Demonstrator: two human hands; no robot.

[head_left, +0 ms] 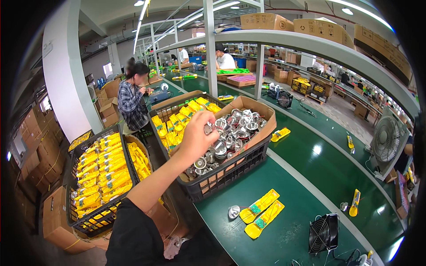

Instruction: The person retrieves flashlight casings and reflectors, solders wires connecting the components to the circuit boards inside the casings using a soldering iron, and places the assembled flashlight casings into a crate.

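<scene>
My left hand (198, 134) reaches over a cardboard box (261, 136) of shiny silver lamp reflector cups (242, 125), its fingers closed in a pinch. A bit of grey shows between the fingertips, too small to name. My right hand is out of view. The box sits in a black plastic crate (222, 185), beside rows of yellow plastic casings (179, 119). On the green bench in front lie two yellow casings (262, 213) side by side, with small green circuit boards on them. A single reflector cup (234, 212) rests just left of them.
Left, another black crate (101, 227) holds yellow casings on a carton (55, 213). A small black fan (323, 233) stands at the bench front. Yellow pieces (354, 202) lie along the green belt (319, 153). A co-worker (132, 99) sits beyond; a larger fan (385, 139) stands right.
</scene>
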